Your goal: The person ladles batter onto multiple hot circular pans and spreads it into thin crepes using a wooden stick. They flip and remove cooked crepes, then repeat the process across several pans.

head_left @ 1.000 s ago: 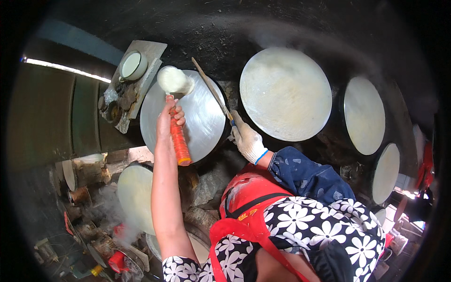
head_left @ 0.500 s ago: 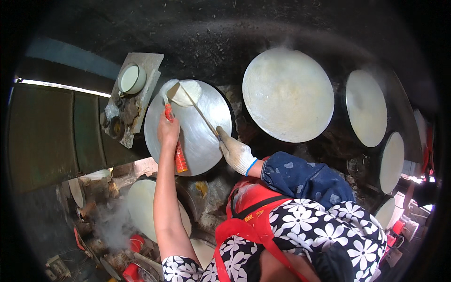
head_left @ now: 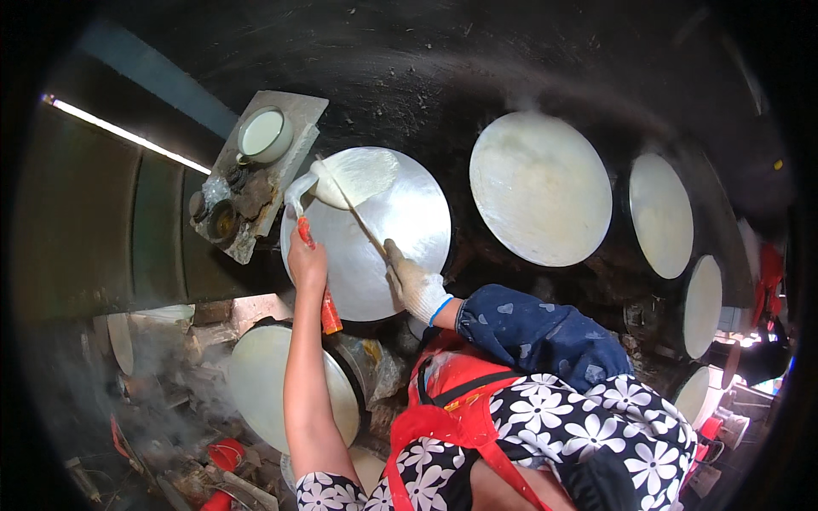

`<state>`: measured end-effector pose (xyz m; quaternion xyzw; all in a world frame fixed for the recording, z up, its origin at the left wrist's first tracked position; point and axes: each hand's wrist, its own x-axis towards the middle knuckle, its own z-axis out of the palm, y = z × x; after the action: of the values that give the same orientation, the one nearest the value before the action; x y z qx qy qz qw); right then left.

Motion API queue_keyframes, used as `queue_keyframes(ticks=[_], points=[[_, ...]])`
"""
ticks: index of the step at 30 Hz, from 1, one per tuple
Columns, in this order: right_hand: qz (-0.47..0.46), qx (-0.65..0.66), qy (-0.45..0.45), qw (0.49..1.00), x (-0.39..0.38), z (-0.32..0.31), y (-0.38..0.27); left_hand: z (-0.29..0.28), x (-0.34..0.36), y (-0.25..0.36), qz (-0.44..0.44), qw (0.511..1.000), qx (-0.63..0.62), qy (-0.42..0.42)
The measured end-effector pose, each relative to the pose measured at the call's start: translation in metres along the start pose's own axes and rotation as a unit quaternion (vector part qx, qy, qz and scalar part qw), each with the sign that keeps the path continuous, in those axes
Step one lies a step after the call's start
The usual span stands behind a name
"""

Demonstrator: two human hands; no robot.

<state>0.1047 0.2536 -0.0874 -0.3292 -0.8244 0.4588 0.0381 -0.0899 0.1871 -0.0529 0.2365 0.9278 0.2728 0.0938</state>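
My bare left hand (head_left: pixel 308 262) is closed round the red-wrapped handle of a ladle (head_left: pixel 297 198). The ladle's bowl end is at the far left rim of a shiny round griddle (head_left: pixel 400 268), touching or just over pale batter (head_left: pixel 368 173). That batter lies in a rounded patch across the griddle's far part. In a white knit glove with a blue cuff, my right hand (head_left: pixel 416 285) grips a thin, long-edged spreader (head_left: pixel 356 211). The spreader slants across the griddle, its far end at the batter beside the ladle. My right fingers are partly hidden by the glove's angle.
A pot of white batter (head_left: pixel 263 134) stands on a slanted board (head_left: pixel 294 106) at the far left, near a small dark bowl (head_left: pixel 223 222). Batter-covered griddles (head_left: pixel 542 187) (head_left: pixel 662 215) line the right. Another griddle (head_left: pixel 294 383) steams under my left forearm.
The batter patch on the griddle has grown wider toward the right. The whole view has shifted, so the near griddle now sits further right. Both hands keep their tools.
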Motion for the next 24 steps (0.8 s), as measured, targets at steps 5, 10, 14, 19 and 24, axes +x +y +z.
queue_keyframes(ticks=[5,10,14,19,24], points=[[-0.083,-0.031,-0.066,0.994,-0.002,-0.029,-0.007,-0.030,-0.034,-0.034,-0.077,0.997,-0.017,0.015],[-0.043,-0.070,0.025,0.996,0.027,-0.068,0.007,-0.043,-0.068,-0.062,-0.127,0.991,-0.042,0.029],[-0.130,-0.093,-0.001,0.987,0.049,-0.072,0.001,-0.043,-0.071,-0.073,-0.160,0.976,-0.143,0.032],[-0.208,-0.145,-0.136,0.958,0.033,-0.089,-0.001,-0.024,-0.040,-0.087,-0.129,0.951,-0.279,0.043],[-0.121,-0.187,-0.136,0.966,0.002,-0.121,0.017,-0.023,-0.026,-0.045,-0.132,0.975,-0.181,0.003]])
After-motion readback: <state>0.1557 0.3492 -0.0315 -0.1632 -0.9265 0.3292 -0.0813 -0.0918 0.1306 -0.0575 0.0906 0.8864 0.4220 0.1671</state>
